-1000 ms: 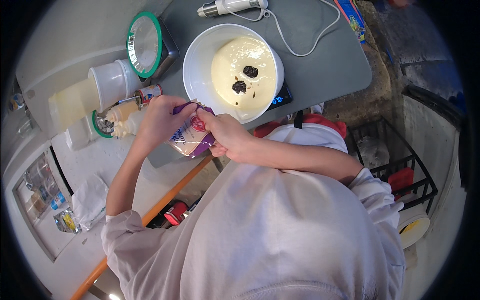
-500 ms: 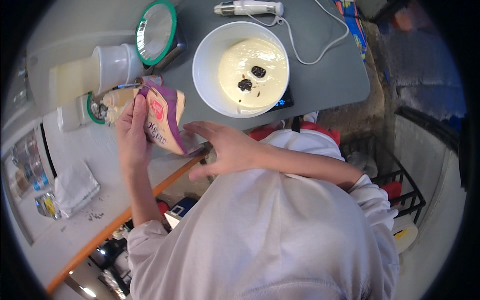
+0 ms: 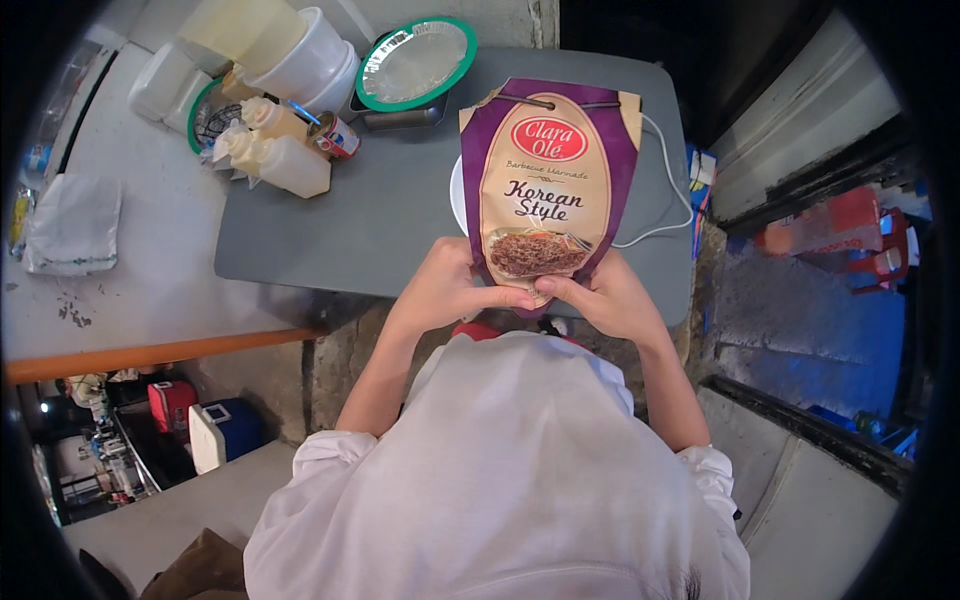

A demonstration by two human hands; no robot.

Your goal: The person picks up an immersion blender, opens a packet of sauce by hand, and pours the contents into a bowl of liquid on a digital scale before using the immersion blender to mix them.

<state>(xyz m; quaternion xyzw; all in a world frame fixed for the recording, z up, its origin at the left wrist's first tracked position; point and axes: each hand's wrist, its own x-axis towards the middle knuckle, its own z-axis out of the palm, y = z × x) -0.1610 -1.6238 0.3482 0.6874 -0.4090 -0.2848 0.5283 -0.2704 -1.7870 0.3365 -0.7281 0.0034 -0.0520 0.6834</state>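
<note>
A purple and tan sauce pouch [image 3: 550, 200] stands upright before me, its printed front with a meat picture facing me. Its top edge looks cut or torn at the corner. My left hand [image 3: 440, 285] grips the lower left side, thumb across the front. On the lower right side, my right hand [image 3: 615, 295] holds it the same way, and the two thumbs nearly meet. The fingers behind the pouch are hidden. Behind it, only the left rim of a white bowl [image 3: 458, 197] shows; the bowl's contents are covered from view.
The grey table [image 3: 350, 235] carries squeeze bottles [image 3: 290, 165], an opened tin can [image 3: 335, 137] and a green-rimmed round lid [image 3: 415, 65] over a metal container. White tubs [image 3: 312, 62] stand at the back left. A white cable [image 3: 683, 190] loops at the right.
The pouch has come from the left to in front of me, turned upright, and now covers most of the bowl. My right hand has closed on it beside the left. The view has shifted.
</note>
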